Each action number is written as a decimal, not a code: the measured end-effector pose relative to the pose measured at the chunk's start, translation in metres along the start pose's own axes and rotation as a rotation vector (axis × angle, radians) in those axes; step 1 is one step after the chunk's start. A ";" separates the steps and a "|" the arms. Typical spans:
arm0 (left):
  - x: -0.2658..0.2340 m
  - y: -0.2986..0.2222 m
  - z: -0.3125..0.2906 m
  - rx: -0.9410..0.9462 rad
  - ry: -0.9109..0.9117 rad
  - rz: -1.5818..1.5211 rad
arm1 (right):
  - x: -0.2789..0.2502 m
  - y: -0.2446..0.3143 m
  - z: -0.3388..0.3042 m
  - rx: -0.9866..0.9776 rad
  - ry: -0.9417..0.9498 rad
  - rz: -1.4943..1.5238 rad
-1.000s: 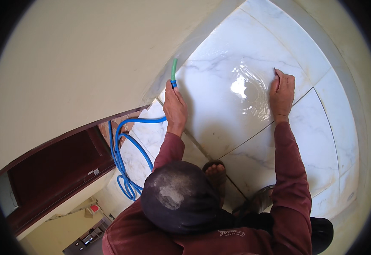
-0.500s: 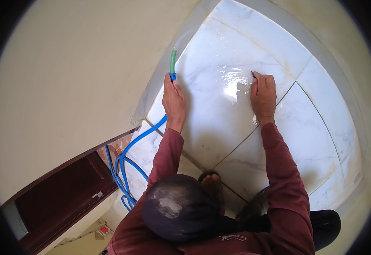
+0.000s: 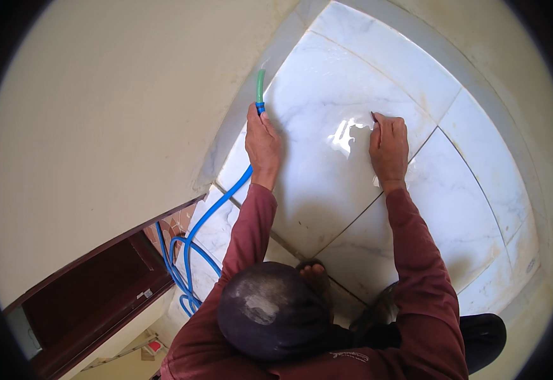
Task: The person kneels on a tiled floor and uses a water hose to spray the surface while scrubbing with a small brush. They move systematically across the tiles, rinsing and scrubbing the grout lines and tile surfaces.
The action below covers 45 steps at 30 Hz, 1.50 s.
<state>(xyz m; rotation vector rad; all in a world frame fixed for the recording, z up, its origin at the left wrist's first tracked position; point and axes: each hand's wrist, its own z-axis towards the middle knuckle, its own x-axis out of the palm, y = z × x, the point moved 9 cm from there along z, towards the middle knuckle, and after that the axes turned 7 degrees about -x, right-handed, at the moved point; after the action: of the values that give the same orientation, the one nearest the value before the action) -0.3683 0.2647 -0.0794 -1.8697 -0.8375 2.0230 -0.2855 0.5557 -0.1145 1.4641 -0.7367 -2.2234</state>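
My left hand [image 3: 263,144] is wrapped round a blue hose [image 3: 227,195] just below its green end piece [image 3: 260,83]. The green end points away from me over the wall's foot, with a faint trace of water at its tip. Over the wet white tiles [image 3: 317,174], my right hand [image 3: 389,147] is closed in a pinch. A small, thin, dark pointed piece [image 3: 373,116] sticks out between its thumb and forefinger; its kind is too small to make out. Bright reflections lie on the water film left of my right hand.
Loops of the hose lie by the doorway at lower left, beside a dark red-brown door [image 3: 99,291]. A cream wall [image 3: 124,114] runs along the left. Grey skirting [image 3: 488,101] curves round the far right. Below my arms, a foot in a dark sandal [image 3: 313,271] stands on the tiles.
The water arc from the green end has shrunk to a trace, and the ripples on the floor have smoothed. My left hand has shifted slightly away and right; my right hand slightly left.
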 end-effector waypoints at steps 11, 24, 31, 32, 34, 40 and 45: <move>0.033 -0.041 0.033 0.142 -0.005 -0.097 | 0.001 0.000 -0.001 0.004 0.016 -0.032; 0.077 -0.056 -0.017 0.570 -0.109 0.245 | 0.042 0.011 0.052 0.646 -0.369 0.938; 0.101 -0.049 0.007 0.010 0.281 -0.029 | 0.153 0.089 0.170 0.533 -0.397 1.031; 0.101 -0.041 0.005 0.032 0.245 -0.045 | 0.160 0.103 0.151 0.598 -0.305 0.994; 0.081 -0.052 0.006 0.277 0.022 0.051 | 0.174 0.147 0.124 0.567 -0.299 1.221; 0.101 -0.039 0.001 0.228 0.171 -0.035 | 0.169 0.142 0.121 0.633 -0.299 1.377; 0.083 -0.049 0.011 0.077 0.085 -0.255 | 0.169 0.152 0.119 0.738 -0.348 1.501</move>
<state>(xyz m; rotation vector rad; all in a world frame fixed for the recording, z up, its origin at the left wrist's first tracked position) -0.3997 0.3473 -0.1193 -1.6976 -0.9103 1.7841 -0.4565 0.3651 -0.1062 0.2691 -1.9971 -0.9672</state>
